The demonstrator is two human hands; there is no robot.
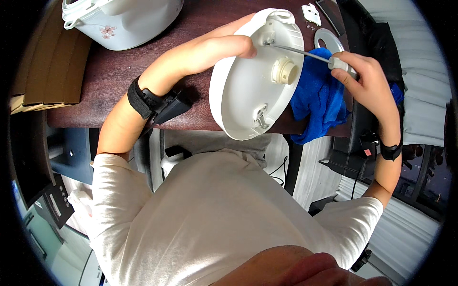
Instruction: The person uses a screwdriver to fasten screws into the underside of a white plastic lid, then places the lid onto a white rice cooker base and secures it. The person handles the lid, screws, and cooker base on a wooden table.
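Observation:
My left hand (222,50) grips a white oval plastic lid (238,95) at its left rim, thumb over the edge and the other fingers hidden behind. The lid is tilted up with its hollow inner side showing. A cream round fitting (285,71) stands out from its middle, and a small metal bracket (260,116) sits near its lower end. In my right hand (362,78) is a screwdriver (305,52), held by its pale handle. Its shaft reaches left across the rim, and the tip meets a recess near the lid's upper end.
A blue cloth (319,97) lies on the dark red table (195,114) behind the lid. A white flowered appliance body (138,26) stands at the far left, by cardboard boxes (52,62). A white ring-shaped part (329,38) and small white plate (311,14) lie far right.

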